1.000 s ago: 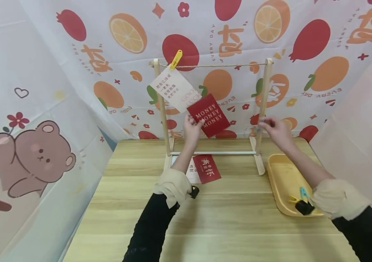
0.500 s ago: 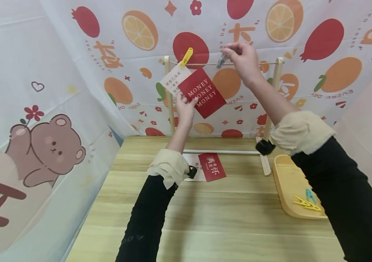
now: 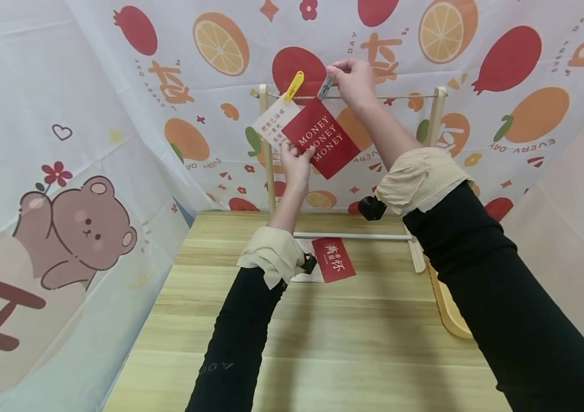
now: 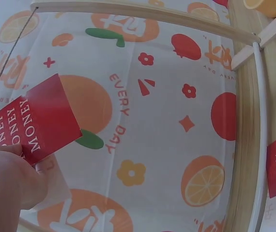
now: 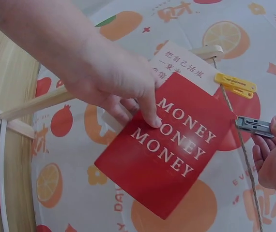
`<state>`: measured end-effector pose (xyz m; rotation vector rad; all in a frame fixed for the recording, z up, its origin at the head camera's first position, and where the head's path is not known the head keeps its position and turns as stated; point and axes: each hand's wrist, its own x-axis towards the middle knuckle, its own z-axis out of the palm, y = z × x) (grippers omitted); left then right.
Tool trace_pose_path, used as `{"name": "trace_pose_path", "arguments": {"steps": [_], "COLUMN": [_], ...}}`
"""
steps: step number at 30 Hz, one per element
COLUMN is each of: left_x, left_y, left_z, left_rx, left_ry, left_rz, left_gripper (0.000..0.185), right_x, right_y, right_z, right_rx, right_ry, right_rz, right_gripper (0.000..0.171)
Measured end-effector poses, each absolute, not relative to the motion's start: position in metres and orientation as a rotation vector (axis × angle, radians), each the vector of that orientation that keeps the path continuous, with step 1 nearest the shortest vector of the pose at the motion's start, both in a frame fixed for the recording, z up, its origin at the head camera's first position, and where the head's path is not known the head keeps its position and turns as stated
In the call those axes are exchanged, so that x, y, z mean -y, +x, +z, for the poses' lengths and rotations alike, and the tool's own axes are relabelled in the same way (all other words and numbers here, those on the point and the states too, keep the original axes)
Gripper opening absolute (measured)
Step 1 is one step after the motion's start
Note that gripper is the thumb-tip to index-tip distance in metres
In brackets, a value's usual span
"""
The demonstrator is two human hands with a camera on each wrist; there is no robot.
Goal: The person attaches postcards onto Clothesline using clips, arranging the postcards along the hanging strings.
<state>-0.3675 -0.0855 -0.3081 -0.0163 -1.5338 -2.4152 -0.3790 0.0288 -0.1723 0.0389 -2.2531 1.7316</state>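
Both hands up at the string [image 3: 405, 97]: my left hand [image 3: 296, 163] pinches the red MONEY card [image 3: 328, 139] w/ its top corner at the line, my right hand [image 3: 356, 80] squeezes a grey clip [image 3: 325, 87] just above it, beside the yellow clip [image 3: 294, 86].

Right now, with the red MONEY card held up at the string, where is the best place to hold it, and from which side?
Hold the red MONEY card by its lower left edge, coming from below, as the left hand does. It hangs tilted, top corner at the string, where the right hand brings the grey clip; a low grip leaves that corner free.
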Motion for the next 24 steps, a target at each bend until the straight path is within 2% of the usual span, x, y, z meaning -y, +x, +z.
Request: {"name": "trace_pose_path", "arguments": {"steps": [12,19,21,24], "left_x": [0.087,0.085,0.084,0.080], "left_y": [-0.367,-0.360,-0.355,-0.348], "left_z": [-0.305,-0.316,-0.326,-0.349], "left_rx": [1.598,1.772,1.881,1.994], "left_ry": [-0.022,0.038,0.064,0.097], "left_rz": [-2.344,-2.186,-2.109,-2.087], "left_gripper": [0.030,0.033,0.034,0.034], "right_x": [-0.024,-0.031,-0.037,-0.051], "right_y": [-0.380,-0.372,-0.369,-0.361], "right_z": [-0.175,-0.181,-0.189,-0.210], "right_rx": [2.292,2.344,2.253,2.155], "right_ry": [0.044,0.191,0.262,0.363], "right_rz": [1.754,1.631,1.551,1.384], "right_gripper": [0.031,0.046,0.042,0.027]}}
